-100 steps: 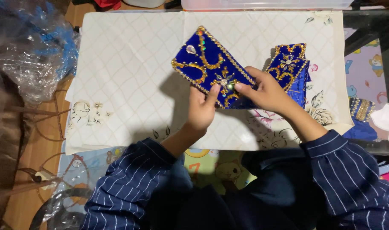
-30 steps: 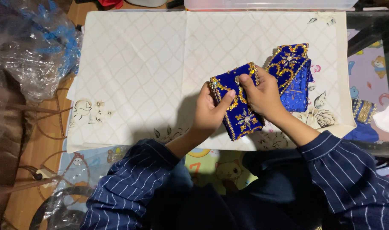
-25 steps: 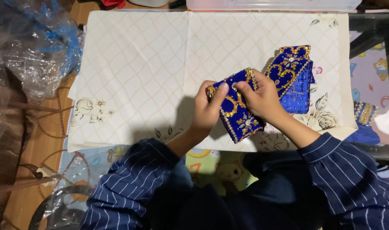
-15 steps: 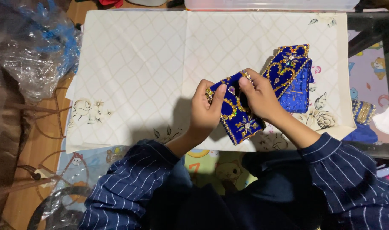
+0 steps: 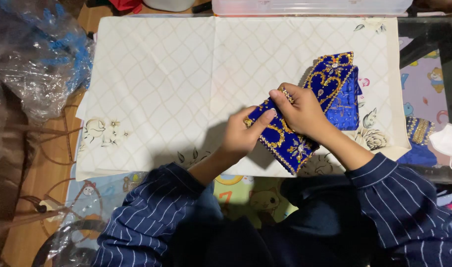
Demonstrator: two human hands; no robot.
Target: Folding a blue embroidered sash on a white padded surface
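A single head-worn camera looks almost straight down from above the seated person. The near edge of the frame takes in the person's striped sleeves and lap; the far edge reaches the clear plastic box beyond the cream quilted cloth. The view is close, filled mostly by that cloth. No second view is provided, so no area is shared.

Two blue embroidered pouches, one cream cloth

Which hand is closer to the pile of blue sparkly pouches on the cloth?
The right hand: it lies right beside the pile. The left hand is farther off, on the held pouch's other side.
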